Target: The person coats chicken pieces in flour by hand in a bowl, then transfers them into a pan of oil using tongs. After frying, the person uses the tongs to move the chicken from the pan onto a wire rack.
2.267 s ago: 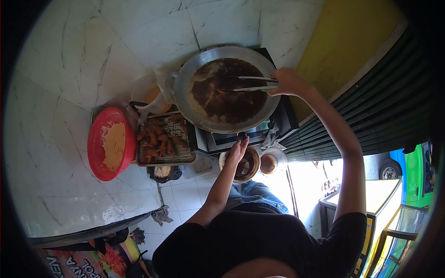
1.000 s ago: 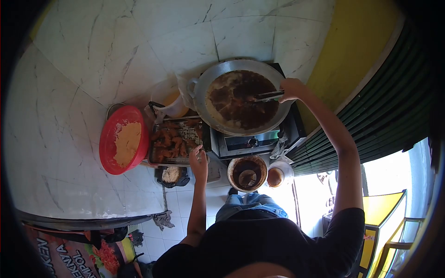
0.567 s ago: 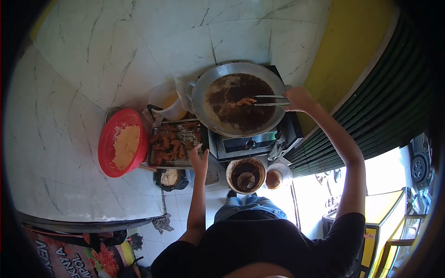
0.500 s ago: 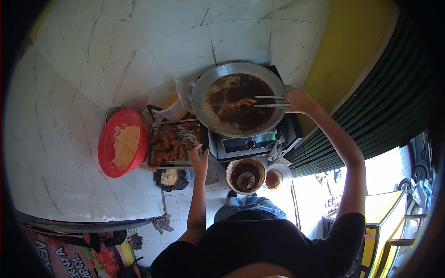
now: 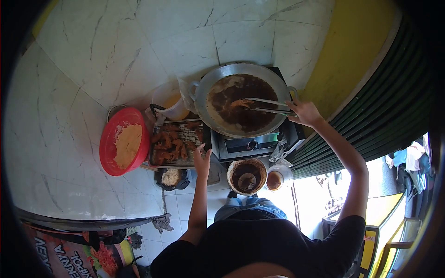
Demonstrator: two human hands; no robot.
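My right hand [image 5: 303, 112] grips metal tongs [image 5: 269, 106] that reach left over a wide steel wok [image 5: 243, 97] of dark oil. The tong tips pinch an orange fried piece [image 5: 239, 104] held just above the oil. My left hand [image 5: 202, 160] hovers with fingers spread at the near corner of a metal tray [image 5: 175, 143], which holds several fried pieces on a rack. It holds nothing.
The wok sits on a black gas stove [image 5: 252, 143]. A red bowl [image 5: 121, 147] of yellow breading stands left of the tray, a plastic jug [image 5: 170, 103] behind it. A brown bowl [image 5: 246, 176] and a small cup [image 5: 276, 178] are below the stove. Marble wall tiles are behind.
The tongs closed on a fried piece and lifted it from the oil, and my right hand drew back to the wok's right rim. My left hand moved from the stove front to the tray.
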